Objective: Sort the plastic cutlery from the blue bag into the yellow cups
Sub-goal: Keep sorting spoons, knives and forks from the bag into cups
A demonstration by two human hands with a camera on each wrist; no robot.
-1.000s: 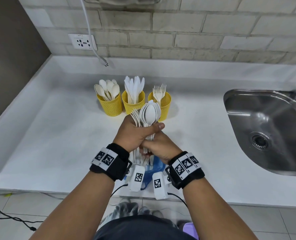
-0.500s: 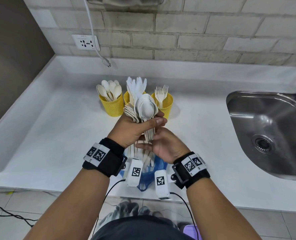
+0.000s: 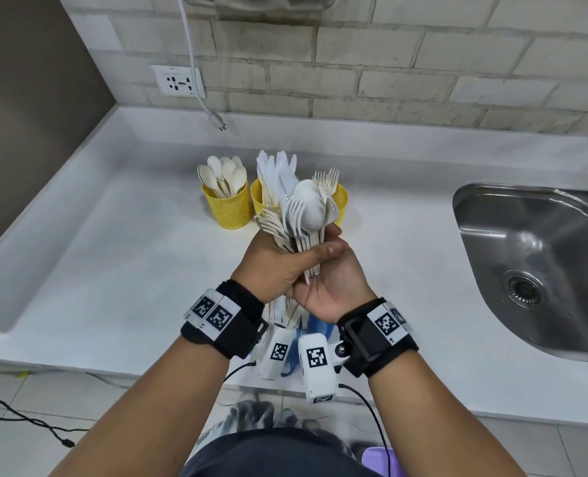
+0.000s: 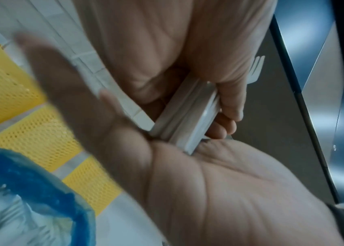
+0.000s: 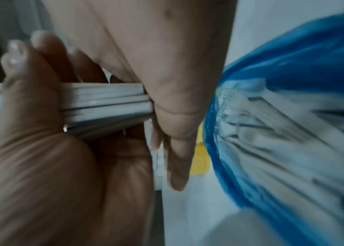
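Three yellow mesh cups stand in a row at the back of the white counter: the left cup [image 3: 229,210] has spoons, the middle cup [image 3: 261,197] knives, the right cup [image 3: 341,201] forks. In front of them both hands clasp a white cutlery bundle [image 3: 305,211] of spoons and forks, heads up. My left hand [image 3: 282,259] grips it with the thumb laid across. My right hand [image 3: 334,280] curls round the handles [image 5: 103,106] from the other side. The blue bag [image 3: 320,327] lies under the wrists with more cutlery [image 5: 293,133] inside, mostly hidden.
A steel sink [image 3: 533,263] is set into the counter at the right. A white cable with a plug [image 3: 217,119] hangs from above near the wall socket [image 3: 177,80]. The counter's front edge runs just below the wrists.
Both hands have lifted the bundle up and forward toward the cups. A group of spoons and forks now sits higher, with its handle ends showing between the hands.
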